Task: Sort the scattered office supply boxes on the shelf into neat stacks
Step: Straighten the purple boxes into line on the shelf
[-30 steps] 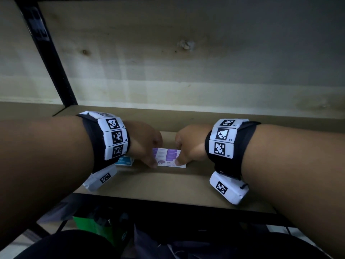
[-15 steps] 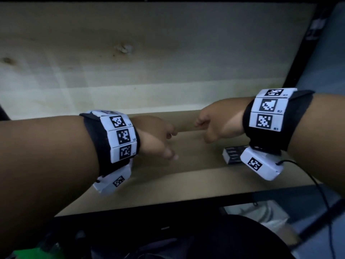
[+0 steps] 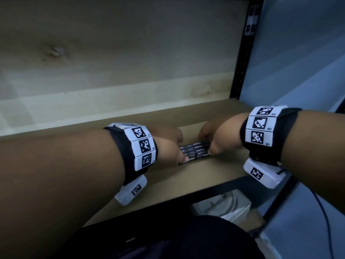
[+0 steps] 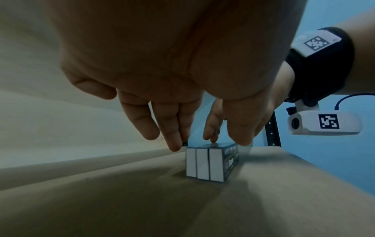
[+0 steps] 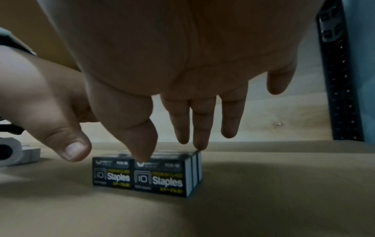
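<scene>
Low on a dim storage rack, two bare hands reach down over a block of dark staple boxes [image 3: 194, 152] standing on a brown board shelf [image 3: 186, 184]. The boxes, printed "Staples" on their long sides, stand packed side by side, three deep and two along, well inside the shelf and nearer its right end. The left hand [image 3: 168, 143] comes down at the block's left end, its grip spread, straight fingers [image 4: 174, 141] pointing down with tips at the top edge. The right hand [image 3: 216, 139] covers the right end, its grip likewise spread; the thumb tip rests on the near top edge and the fingers [image 5: 199, 141] touch the far one, curled round nothing. Behind the shelf runs a pale wooden back panel [image 3: 121, 62] with a visible knot, and a black perforated metal post [image 3: 240, 71] closes the right corner. Beyond the post stands a light blue wall [image 3: 298, 62]. Both wrists carry black bands [image 3: 280, 131] with white coded tags and small white cameras. Below the shelf sits a pale carton [image 3: 224, 206], its contents too dim to make out.
</scene>
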